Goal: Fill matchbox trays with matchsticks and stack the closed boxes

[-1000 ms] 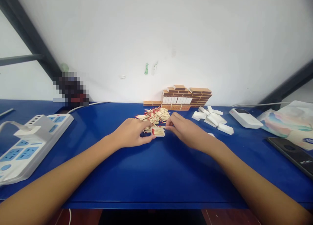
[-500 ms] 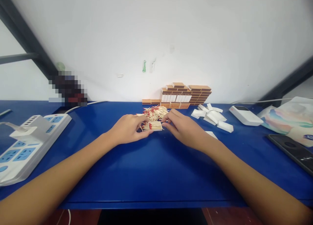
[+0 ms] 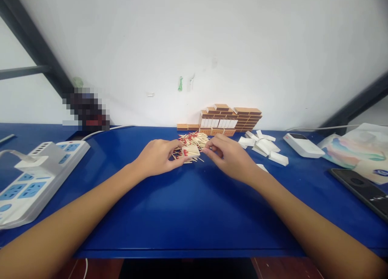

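Between the thumb and fingers of my left hand (image 3: 157,158) is the left end of a small white matchbox tray (image 3: 194,154). Red-headed matches lie lengthwise in it, heads to the left. My right hand (image 3: 227,154) is closed in a pinch by the tray's right end; what its fingertips hold, if anything, is too small to make out. A loose heap of matches (image 3: 197,138) lies right behind the tray, and some stray matches show beneath and around it.
Stacked brown matchboxes (image 3: 248,119) stand against the wall behind the heap. White empty trays (image 3: 263,143) lie scattered to the right, near a white device (image 3: 304,145), a phone (image 3: 360,190) and a plastic packet (image 3: 357,145). A power strip (image 3: 57,178) sits at the left.
The tray has lifted and tilted slightly in my left hand, showing more of the matches inside. My right hand remains pinched close to its right end. The view has shifted a little.
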A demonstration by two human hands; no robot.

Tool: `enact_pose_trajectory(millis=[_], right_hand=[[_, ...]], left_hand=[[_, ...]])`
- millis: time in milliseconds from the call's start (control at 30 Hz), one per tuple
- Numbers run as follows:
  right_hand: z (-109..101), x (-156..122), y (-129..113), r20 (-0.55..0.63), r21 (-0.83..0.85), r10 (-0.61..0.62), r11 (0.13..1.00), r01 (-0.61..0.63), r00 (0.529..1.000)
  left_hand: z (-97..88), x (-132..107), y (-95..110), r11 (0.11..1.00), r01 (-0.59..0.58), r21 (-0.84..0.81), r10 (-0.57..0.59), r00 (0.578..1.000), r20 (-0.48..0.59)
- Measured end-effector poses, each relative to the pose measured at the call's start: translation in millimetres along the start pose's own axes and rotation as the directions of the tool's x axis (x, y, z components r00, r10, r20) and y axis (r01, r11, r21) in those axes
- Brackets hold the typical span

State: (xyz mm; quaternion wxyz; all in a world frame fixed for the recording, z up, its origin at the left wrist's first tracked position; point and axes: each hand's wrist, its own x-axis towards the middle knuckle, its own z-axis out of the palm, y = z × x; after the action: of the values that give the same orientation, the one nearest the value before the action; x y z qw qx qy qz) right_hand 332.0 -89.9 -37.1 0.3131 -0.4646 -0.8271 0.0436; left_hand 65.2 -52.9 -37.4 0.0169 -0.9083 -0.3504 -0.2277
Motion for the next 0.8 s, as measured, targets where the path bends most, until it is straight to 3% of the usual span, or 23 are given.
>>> enact_pose_trajectory(millis=[200, 500, 800], right_hand=[[-1, 0, -3, 0.014, 0.082, -0.007, 0.997, 0.005, 1.0], [0, -4, -12, 0.17, 0.096, -0.075, 0.994, 0.059, 0.983], [1, -5, -14, 0.236, 0.106, -0.058, 0.994, 0.034, 0.97]], left_hand=[[-0.2, -2, 3, 0.998, -0.059, 0.023, 0.059, 0.998, 0.011], [3.5, -6, 11, 0.987, -0.163, -0.013, 0.163, 0.986, -0.02], [6.5, -7, 13, 0.987, -0.159, -0.037, 0.159, 0.987, 0.004]])
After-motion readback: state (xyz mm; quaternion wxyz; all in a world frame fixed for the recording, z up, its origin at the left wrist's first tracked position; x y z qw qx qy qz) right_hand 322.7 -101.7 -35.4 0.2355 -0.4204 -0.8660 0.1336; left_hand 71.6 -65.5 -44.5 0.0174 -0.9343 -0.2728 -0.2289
